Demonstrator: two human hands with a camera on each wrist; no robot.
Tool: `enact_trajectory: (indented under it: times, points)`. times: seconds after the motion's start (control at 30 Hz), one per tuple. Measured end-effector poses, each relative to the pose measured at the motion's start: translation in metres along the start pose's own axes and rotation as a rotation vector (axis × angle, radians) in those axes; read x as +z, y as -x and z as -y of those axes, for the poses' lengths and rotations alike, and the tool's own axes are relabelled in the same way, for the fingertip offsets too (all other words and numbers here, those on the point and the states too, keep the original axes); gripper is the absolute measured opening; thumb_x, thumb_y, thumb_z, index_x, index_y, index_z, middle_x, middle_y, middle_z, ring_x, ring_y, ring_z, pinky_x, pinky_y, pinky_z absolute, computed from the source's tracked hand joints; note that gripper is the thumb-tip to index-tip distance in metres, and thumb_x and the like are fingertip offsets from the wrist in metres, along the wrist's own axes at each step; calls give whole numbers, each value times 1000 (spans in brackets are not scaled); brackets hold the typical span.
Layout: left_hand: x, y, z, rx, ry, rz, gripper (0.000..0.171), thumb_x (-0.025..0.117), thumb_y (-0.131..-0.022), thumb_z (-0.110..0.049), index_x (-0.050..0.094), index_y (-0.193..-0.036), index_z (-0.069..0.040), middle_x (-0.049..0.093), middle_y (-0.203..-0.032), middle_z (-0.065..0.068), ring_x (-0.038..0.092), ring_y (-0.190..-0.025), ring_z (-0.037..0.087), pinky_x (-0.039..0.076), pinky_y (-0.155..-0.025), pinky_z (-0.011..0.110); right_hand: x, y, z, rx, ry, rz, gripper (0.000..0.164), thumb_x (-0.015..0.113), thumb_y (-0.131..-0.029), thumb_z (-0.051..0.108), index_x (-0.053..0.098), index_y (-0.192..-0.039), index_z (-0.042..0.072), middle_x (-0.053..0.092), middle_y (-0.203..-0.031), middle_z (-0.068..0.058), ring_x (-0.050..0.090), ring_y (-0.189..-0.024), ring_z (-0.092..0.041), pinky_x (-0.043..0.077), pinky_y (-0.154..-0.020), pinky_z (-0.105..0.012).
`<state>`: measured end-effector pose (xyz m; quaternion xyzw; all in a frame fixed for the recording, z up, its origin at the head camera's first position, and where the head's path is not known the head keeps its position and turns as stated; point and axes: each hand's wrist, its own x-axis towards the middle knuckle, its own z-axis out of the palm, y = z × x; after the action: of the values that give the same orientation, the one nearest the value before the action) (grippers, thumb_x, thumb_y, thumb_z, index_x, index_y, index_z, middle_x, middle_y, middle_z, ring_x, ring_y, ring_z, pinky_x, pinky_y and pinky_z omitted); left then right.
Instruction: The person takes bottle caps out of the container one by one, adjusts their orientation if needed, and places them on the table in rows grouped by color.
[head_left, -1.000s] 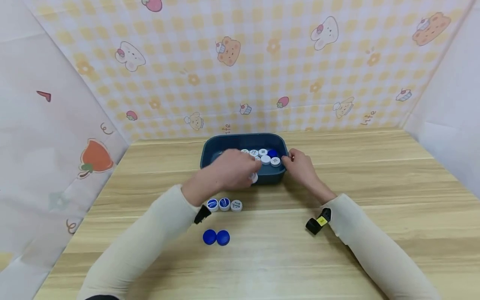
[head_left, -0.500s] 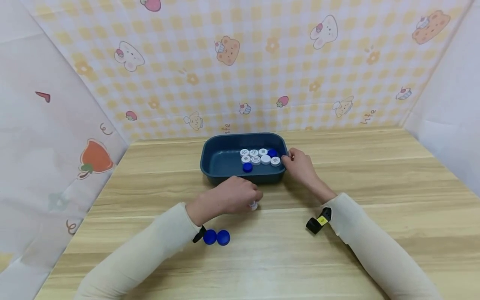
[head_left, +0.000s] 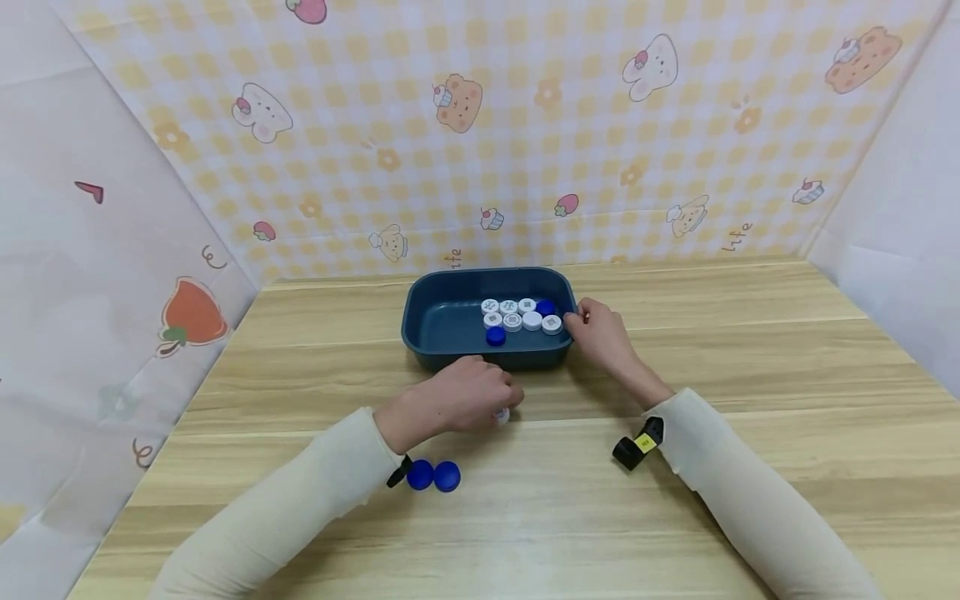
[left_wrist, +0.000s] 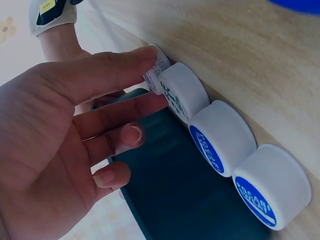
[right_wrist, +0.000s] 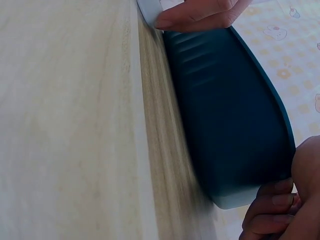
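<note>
My left hand [head_left: 459, 396] pinches a white bottle cap [left_wrist: 158, 67] with printing on it between thumb and index finger, down at the tabletop in front of the dark teal box [head_left: 525, 360]. In the left wrist view this cap stands at the far end of a row, against a white cap with green print [left_wrist: 186, 92]. Two white caps with blue tops [left_wrist: 222, 137] continue the row; in the head view my hand hides them. My right hand [head_left: 606, 335] grips the box's right end at the rim. Inside the box lie several white caps [head_left: 512, 322] and two blue caps [head_left: 496, 336].
A pair of blue caps [head_left: 447, 477] lies side by side on the wooden table [head_left: 570, 517], close to my left wrist strap. Behind the box rises a yellow checked cloth wall [head_left: 510, 150]; a white wall stands on either side.
My left hand has come from over the box's front edge down to the table with the white cap, then slid slightly left to the row. The right hand keeps its grip on the box.
</note>
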<state>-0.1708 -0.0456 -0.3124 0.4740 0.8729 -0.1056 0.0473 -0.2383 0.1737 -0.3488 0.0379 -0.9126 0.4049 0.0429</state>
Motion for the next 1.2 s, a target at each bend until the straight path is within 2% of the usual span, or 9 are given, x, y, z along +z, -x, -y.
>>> enact_trajectory:
  times: [0.3, 0.53, 0.63, 0.73, 0.9, 1.0, 1.1, 1.2]
  points:
    - [1, 2, 1, -7, -40, -16, 22, 70, -88, -22, 70, -109, -21, 67, -94, 0, 60, -82, 16, 49, -74, 29, -1, 1, 1, 4, -3, 14, 22, 49, -94, 18, 47, -77, 5, 49, -66, -5, 47, -62, -23, 34, -54, -29]
    - [1, 3, 2, -1, -37, -30, 21, 69, -88, -21, 70, -109, -20, 67, -94, 0, 60, -82, 17, 49, -73, 30, -1, 0, 1, 7, -9, 16, 21, 49, -94, 17, 47, -77, 5, 49, -67, -6, 47, -62, -22, 34, -54, -29]
    - [-4, 5, 3, 5, -33, -45, 22, 70, -88, -20, 69, -109, -20, 66, -94, 1, 60, -82, 17, 49, -73, 31, -1, 0, 1, 8, -8, 20, 22, 49, -95, 17, 47, -77, 5, 49, -67, -6, 47, -62, -22, 34, -54, -29]
    - [-17, 8, 7, -7, -28, -83, 22, 70, -87, -21, 69, -109, -19, 66, -94, 0, 60, -82, 17, 49, -72, 31, -2, 0, 2, 10, -7, 20, 22, 48, -95, 18, 47, -77, 5, 48, -67, -6, 47, -62, -23, 34, -54, -29]
    - [-54, 5, 20, -109, -43, -117, 25, 70, -88, -27, 68, -110, -17, 67, -98, 1, 61, -85, 18, 49, -76, 33, -3, -1, 3, 6, -6, 19, 23, 48, -96, 17, 47, -77, 4, 47, -66, -6, 46, -61, -23, 34, -53, -29]
    - [-68, -6, 32, -201, -34, -74, 26, 69, -89, -29, 68, -112, -16, 67, -102, 2, 61, -89, 18, 49, -79, 34, -5, -1, 4, 1, -2, 16, 23, 48, -96, 18, 47, -77, 4, 47, -65, -5, 46, -61, -23, 34, -53, -29]
    - [-71, -23, 48, -266, 41, -9, 23, 67, -90, -27, 68, -111, -17, 66, -101, 0, 59, -88, 17, 49, -80, 34, -4, 0, 4, -6, 2, 14, 23, 49, -95, 18, 47, -76, 5, 47, -65, -5, 47, -61, -23, 34, -54, -30]
    - [-65, -38, 62, -293, 151, 70, 23, 66, -91, -26, 68, -113, -19, 64, -107, -1, 56, -90, 17, 48, -84, 34, -2, 1, 2, -13, 2, 14, 23, 49, -95, 18, 47, -76, 5, 47, -65, -5, 47, -61, -23, 34, -54, -30]
